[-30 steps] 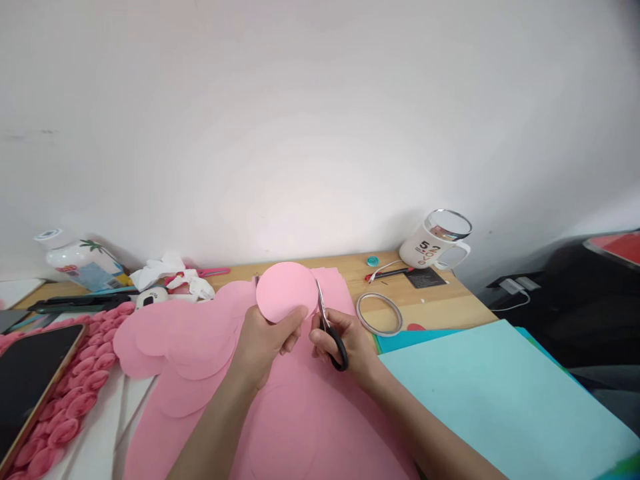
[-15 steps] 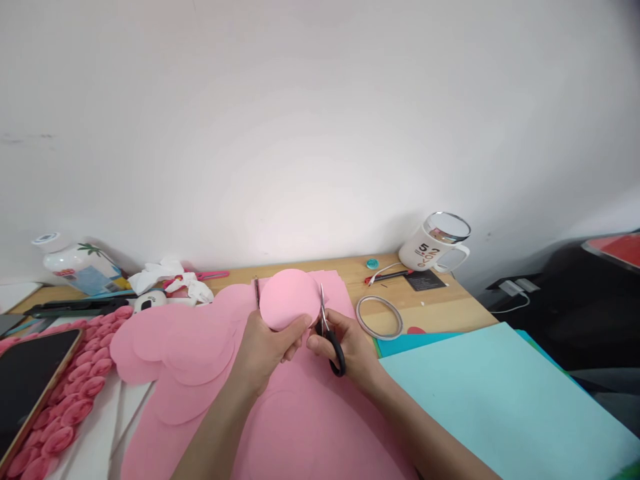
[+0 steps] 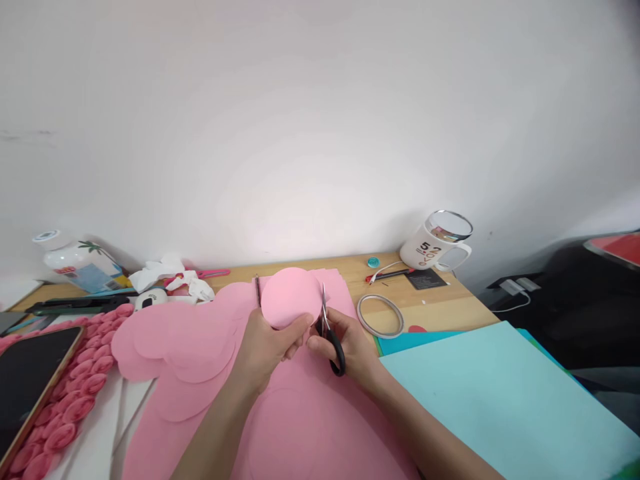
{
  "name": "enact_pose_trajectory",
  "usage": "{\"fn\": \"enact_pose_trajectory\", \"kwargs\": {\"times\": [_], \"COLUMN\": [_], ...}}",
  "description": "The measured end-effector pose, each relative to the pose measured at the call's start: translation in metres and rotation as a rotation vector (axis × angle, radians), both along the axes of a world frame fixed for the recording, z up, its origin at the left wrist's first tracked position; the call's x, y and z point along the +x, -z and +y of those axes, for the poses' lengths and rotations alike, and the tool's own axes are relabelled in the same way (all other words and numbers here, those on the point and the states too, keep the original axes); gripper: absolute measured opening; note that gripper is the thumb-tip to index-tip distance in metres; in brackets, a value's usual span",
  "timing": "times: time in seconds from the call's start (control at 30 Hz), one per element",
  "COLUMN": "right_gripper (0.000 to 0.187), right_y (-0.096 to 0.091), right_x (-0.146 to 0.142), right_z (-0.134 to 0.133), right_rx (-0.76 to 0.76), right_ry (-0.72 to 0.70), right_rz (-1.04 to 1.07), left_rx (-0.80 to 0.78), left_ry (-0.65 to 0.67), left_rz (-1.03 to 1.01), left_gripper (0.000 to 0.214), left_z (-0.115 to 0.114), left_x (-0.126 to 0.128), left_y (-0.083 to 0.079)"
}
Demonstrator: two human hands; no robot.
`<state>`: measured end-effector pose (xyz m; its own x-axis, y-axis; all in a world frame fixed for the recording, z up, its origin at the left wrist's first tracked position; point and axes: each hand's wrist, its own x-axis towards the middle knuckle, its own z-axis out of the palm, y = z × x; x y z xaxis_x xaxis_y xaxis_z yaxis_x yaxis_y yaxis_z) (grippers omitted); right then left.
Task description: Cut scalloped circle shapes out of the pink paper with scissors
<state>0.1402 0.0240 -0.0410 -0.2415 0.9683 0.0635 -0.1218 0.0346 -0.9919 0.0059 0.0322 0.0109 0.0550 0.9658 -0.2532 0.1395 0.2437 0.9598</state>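
Observation:
My left hand point(image 3: 275, 343) pinches a round pink paper piece point(image 3: 291, 298) by its lower edge, thumb on top, and holds it up over the table. In my right hand point(image 3: 347, 343) is a pair of scissors point(image 3: 336, 350) with black handles, blades pointing up along the right edge of the paper. The blades look nearly closed. A thin sliver of pink shows just right of the blade tips. Below and to the left lie overlapping rounded pink paper pieces point(image 3: 173, 357), with larger pink sheets point(image 3: 320, 433) under my hands.
Light blue paper sheets point(image 3: 480, 393) lie at the right. A white mug point(image 3: 433, 243), a ring point(image 3: 381, 317) and a pen point(image 3: 390, 275) stand or lie behind them. At the left are a phone point(image 3: 35, 380), pink braided trim point(image 3: 75, 400), a bottle point(image 3: 83, 263) and crumpled tissue point(image 3: 160, 272).
Hardly anything differs. The whole view has shifted very slightly, and both hands keep the same hold on the paper and scissors.

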Motion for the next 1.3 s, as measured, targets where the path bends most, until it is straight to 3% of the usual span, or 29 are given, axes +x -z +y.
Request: {"fn": "enact_pose_trajectory", "kwargs": {"times": [0.6, 1.0, 1.3], "right_gripper": [0.031, 0.014, 0.018], "right_y": [0.0008, 0.0041, -0.0004], "right_x": [-0.0007, 0.0003, 0.0001], "right_z": [-0.0006, -0.0012, -0.0019], "right_rx": [-0.022, -0.028, -0.044], "right_ry": [0.043, 0.066, 0.071], "right_rz": [-0.055, -0.05, -0.049], "left_rx": [0.007, 0.011, 0.025], "left_ry": [0.006, -0.03, -0.024], "left_rz": [-0.011, 0.007, 0.022], "left_gripper": [0.032, 0.032, 0.035], "left_z": [-0.0007, -0.0018, 0.0009], "left_x": [-0.0011, 0.0018, -0.0028], "left_y": [0.0022, -0.0018, 0.0056]}}
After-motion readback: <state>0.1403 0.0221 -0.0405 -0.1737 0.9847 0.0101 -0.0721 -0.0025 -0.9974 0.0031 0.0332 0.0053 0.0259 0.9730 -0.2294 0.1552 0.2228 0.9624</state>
